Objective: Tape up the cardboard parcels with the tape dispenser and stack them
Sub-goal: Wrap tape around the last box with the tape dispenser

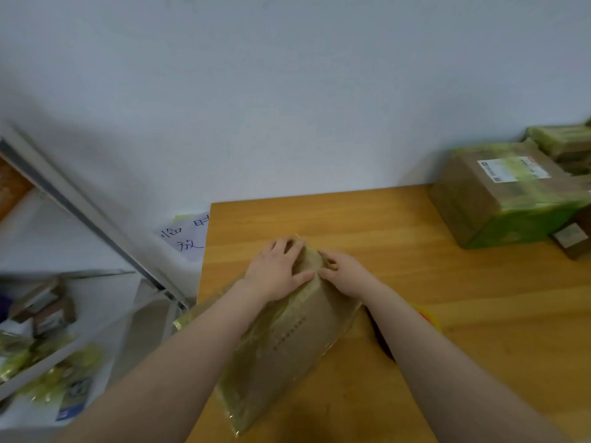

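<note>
Head: sign (pixel 188 236) "临", "放"; labelled parcel (pixel 473 199)

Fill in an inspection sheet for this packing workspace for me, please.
Surface: wooden table, set against the wall.
Job's things: cardboard parcel, tape-wrapped, mid-table; stacked taped parcels far right; tape dispenser not identifiable.
Clutter: small box at right edge; yellow object half hidden behind right forearm.
Grips: left hand flat on the parcel; right hand curled over its far end.
Cables: nothing seen.
Surroundings: metal shelf with packages, left; handwritten paper sign; white wall.
</note>
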